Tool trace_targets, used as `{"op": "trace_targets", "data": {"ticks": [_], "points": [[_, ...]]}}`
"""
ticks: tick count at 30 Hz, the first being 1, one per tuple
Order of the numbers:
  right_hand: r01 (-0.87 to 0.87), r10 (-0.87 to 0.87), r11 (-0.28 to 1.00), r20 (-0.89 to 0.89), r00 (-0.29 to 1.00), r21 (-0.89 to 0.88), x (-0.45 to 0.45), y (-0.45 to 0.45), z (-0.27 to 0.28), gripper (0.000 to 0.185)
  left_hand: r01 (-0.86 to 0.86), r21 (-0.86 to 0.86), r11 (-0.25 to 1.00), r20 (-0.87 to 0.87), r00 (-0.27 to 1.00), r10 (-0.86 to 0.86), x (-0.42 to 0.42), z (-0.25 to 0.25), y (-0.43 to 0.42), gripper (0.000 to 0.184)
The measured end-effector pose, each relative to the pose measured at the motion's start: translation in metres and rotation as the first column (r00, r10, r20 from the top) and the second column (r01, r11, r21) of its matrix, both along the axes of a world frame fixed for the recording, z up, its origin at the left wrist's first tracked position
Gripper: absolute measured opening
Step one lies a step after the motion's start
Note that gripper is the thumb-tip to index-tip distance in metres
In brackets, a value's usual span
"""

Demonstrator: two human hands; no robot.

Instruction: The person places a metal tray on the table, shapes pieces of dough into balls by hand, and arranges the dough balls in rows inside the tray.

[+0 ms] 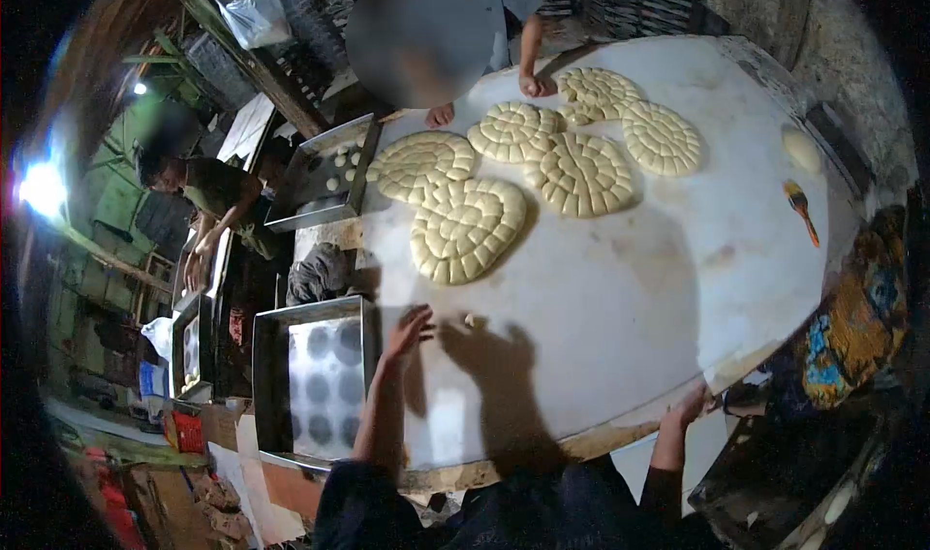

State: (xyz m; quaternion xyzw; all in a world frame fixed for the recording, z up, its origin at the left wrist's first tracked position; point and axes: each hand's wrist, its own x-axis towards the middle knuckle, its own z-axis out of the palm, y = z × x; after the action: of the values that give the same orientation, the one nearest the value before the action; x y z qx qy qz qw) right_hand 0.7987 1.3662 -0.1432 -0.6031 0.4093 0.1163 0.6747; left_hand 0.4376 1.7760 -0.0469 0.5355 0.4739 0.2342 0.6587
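Right hand (pixel 686 407) at near edge of table (pixel 620 298); finger spread cannot be told. Left hand (pixel 412 333) above tabletop, fingers loosely parted, empty, beside metal tray (pixel 276 395) (dark circles across base). Beyond left hand: small dough scrap (pixel 470 320), then six segmented dough rounds (pixel 578 176), clustered. Farthest: co-worker's hands (pixel 531 86) at opposite edge.

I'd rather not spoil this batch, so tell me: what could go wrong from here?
Some dough rounds touch their neighbours, so cut pieces might stick together or tear when moved. The left hand is near the tray, so drawing back could bump it. The brush lies close to the edge of the table and might get knocked off.
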Motion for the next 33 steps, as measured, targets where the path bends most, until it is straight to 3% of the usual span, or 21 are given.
{"op": "trace_targets", "data": {"ticks": [1, 3, 4, 5, 6, 7, 8, 10, 12, 15, 17, 18, 20, 21, 24, 26, 28, 29, 31, 32, 33], "points": [[0.004, -0.004, 1.000, -0.013, 1.000, -0.030, -0.005, 0.012, 0.022, 0.052, 0.107, 0.314, 0.943, -0.301, 0.954, -0.008, 0.001, -0.049, 0.054, 0.046], [-0.071, 0.136, 0.942, 0.177, 0.975, -0.329, 0.001, -0.024, -0.048, 0.055, -0.169, 0.334, 0.927, -0.511, 0.794, 0.329, 0.044, -0.053, 0.090, 0.056], [-0.110, 0.311, 0.790, 0.239, 0.920, -0.604, 0.001, -0.046, -0.085, 0.057, 0.102, 0.370, 0.923, -0.725, 0.653, 0.219, 0.042, -0.082, 0.129, 0.064], [-0.102, 0.484, 0.548, 0.215, 0.848, -0.830, 0.003, -0.061, -0.111, 0.059, 0.048, 0.429, 0.902, -0.754, 0.569, 0.328, 0.057, -0.108, 0.147, 0.067], [-0.046, 0.582, 0.363, 0.188, 0.791, -0.931, 0.006, -0.065, -0.122, 0.061, 0.007, 0.492, 0.870, -0.640, 0.681, 0.357, 0.043, -0.174, 0.194, 0.061], [-0.006, 0.500, 0.770, 0.599, 0.626, -0.638, -0.007, -0.064, -0.137, 0.055, -0.035, 0.542, 0.840, -0.512, 0.778, 0.364, 0.034, -0.227, 0.233, 0.056], [-0.119, 0.223, 0.975, 0.871, 0.439, -0.189, -0.020, -0.059, -0.143, 0.050, -0.046, 0.600, 0.799, -0.480, 0.778, 0.405, 0.044, -0.227, 0.229, 0.053], [-0.048, 0.346, 0.889, 0.598, 0.723, -0.455, -0.018, -0.058, -0.124, 0.053, 0.076, 0.666, 0.742, -0.589, 0.664, 0.461, 0.066, -0.187, 0.201, 0.047], [-0.081, 0.349, 0.836, 0.410, 0.843, -0.543, -0.014, -0.053, -0.114, 0.056, 0.208, 0.658, 0.724, -0.699, 0.525, 0.485, 0.075, -0.142, 0.164, 0.044], [-0.138, 0.349, 0.806, 0.273, 0.897, -0.576, -0.010, -0.044, -0.106, 0.061, -0.413, 0.488, 0.769, -0.284, 0.758, 0.587, 0.054, -0.122, 0.113, 0.033], [-0.163, 0.333, 0.836, 0.248, 0.910, -0.524, 0.001, -0.035, -0.111, 0.064, -0.334, 0.533, 0.777, -0.190, 0.848, 0.495, 0.040, -0.091, 0.047, 0.032], [-0.173, 0.316, 0.876, 0.264, 0.911, -0.451, 0.017, -0.043, -0.155, 0.063, -0.493, 0.392, 0.777, 0.011, 0.847, 0.532, 0.031, -0.078, 0.026, 0.039], [-0.187, 0.274, 0.937, 0.286, 0.918, -0.296, 0.046, -0.060, -0.241, 0.061, -0.132, 0.697, 0.705, -0.473, 0.654, 0.590, 0.002, -0.098, -0.006, 0.045], [-0.145, 0.140, 0.989, 0.251, 0.958, 0.001, 0.013, -0.031, -0.093, 0.057, -0.115, 0.704, 0.700, -0.466, 0.670, 0.578, -0.008, -0.085, -0.033, 0.048], [-0.323, 0.356, 0.931, 0.219, 0.909, -0.172, 0.017, -0.033, -0.046, 0.054, -0.166, 0.760, 0.628, -0.386, 0.663, 0.642, -0.041, -0.052, -0.110, 0.055], [-0.328, 0.356, 0.931, 0.201, 0.913, -0.162, -0.010, -0.018, 0.014, 0.052, -0.274, 0.652, 0.707, -0.359, 0.709, 0.607, -0.083, -0.063, -0.133, 0.048], [-0.269, 0.284, 0.958, 0.201, 0.937, -0.099, -0.044, -0.022, 0.022, 0.050, -0.172, 0.376, 0.910, -0.381, 0.867, 0.321, -0.119, -0.046, -0.154, 0.038], [-0.435, 0.490, 0.870, 0.490, 0.721, -0.230, -0.059, -0.025, -0.002, 0.049, -0.364, 0.274, 0.890, -0.129, 0.903, 0.409, -0.125, -0.039, -0.176, 0.034], [-0.631, 0.668, 0.673, 0.684, 0.293, -0.386, -0.109, -0.019, 0.022, 0.049, -0.485, 0.150, 0.861, 0.318, 0.849, 0.423, -0.134, -0.044, -0.205, 0.027], [-0.728, 0.696, 0.579, 0.688, 0.206, -0.367, -0.159, -0.005, 0.060, 0.049, -0.462, 0.163, 0.872, 0.322, 0.860, 0.395, -0.131, -0.026, -0.227, 0.023], [-0.830, 0.650, 0.480, 0.751, 0.119, -0.284, -0.182, 0.004, 0.030, 0.051, -0.429, 0.136, 0.893, 0.398, 0.849, 0.347, -0.123, -0.005, -0.254, 0.020]]}}
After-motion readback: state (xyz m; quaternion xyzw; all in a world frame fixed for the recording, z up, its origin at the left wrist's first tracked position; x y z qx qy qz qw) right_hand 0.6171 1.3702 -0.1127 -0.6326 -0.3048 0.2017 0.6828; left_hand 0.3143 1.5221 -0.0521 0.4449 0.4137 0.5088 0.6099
